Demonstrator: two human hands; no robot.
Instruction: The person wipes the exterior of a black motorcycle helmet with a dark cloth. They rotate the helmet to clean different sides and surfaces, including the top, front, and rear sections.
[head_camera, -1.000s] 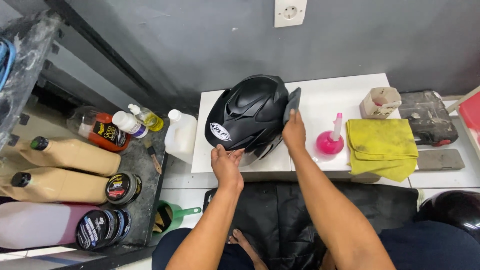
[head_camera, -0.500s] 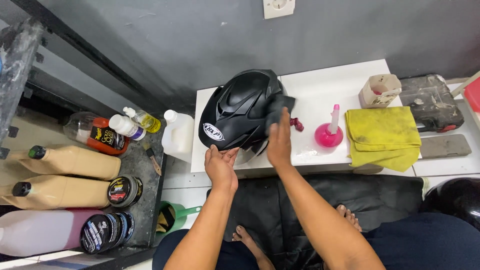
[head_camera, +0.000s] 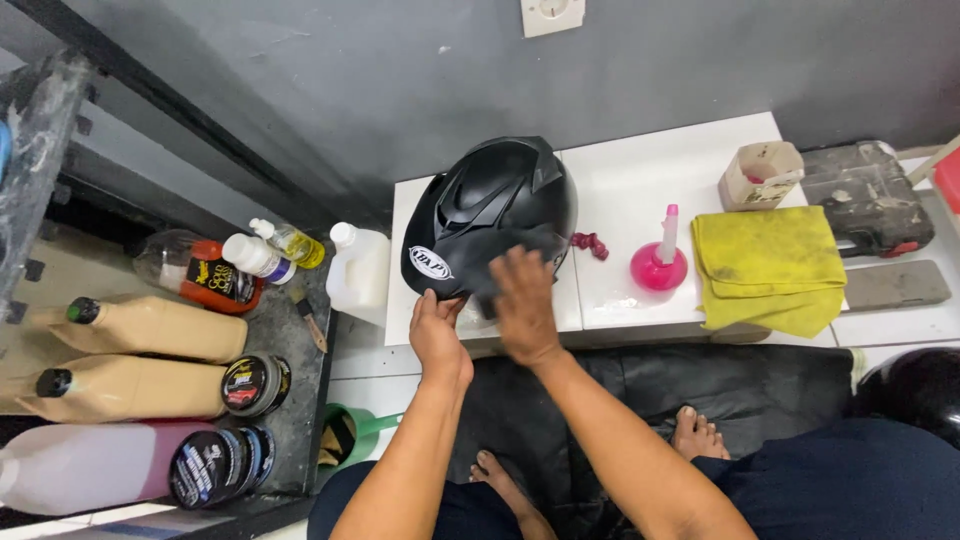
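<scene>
A matte black helmet with a white oval sticker stands on the white table in front of me. My left hand grips the helmet's lower front edge below the sticker. My right hand presses a dark cloth flat against the helmet's near side, fingers spread over it. Most of the cloth is hidden under the hand.
On the table sit a small red object, a pink bottle, a folded yellow cloth and a cardboard cup. A white jug, beige bottles and round tins stand left. A second dark helmet lies low right.
My right hand has slid with the cloth from the helmet's right side round to its near front. The helmet has turned slightly; my left hand stays on its lower edge.
</scene>
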